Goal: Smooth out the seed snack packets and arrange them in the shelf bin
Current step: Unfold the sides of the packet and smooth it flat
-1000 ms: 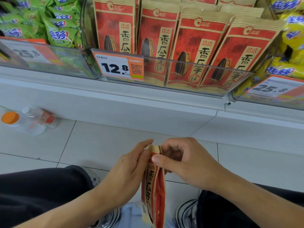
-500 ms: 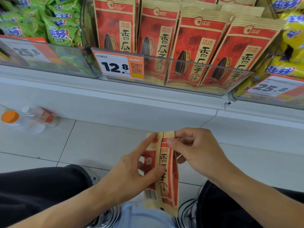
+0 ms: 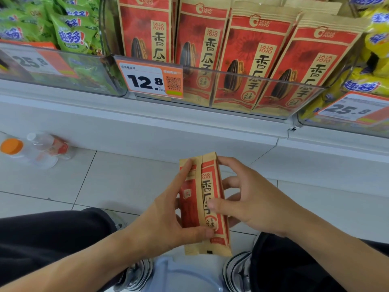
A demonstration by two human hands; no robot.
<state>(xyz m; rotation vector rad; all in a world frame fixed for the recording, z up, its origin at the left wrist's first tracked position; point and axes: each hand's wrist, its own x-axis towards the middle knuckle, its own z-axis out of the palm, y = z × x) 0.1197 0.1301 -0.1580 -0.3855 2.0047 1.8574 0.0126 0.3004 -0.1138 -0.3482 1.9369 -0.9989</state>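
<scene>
Held a folded packet [image 3: 203, 204] upright at 6 o'clock, over the floor [image 3: 126, 182], well below the bin [image 3: 242, 89] at 12. Left hand [image 3: 166, 220] clamped it, thumb across the lower front, fingers along the left edge. Right hand [image 3: 250, 202] pinched the right side, thumb on front, fingers apparently behind. Bottle [image 3: 45, 148] at 9.

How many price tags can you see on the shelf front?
3. One reading 12.8 on the red seed packet bin, one reading 25.8 at far left, another 25.8 at far right.
</scene>
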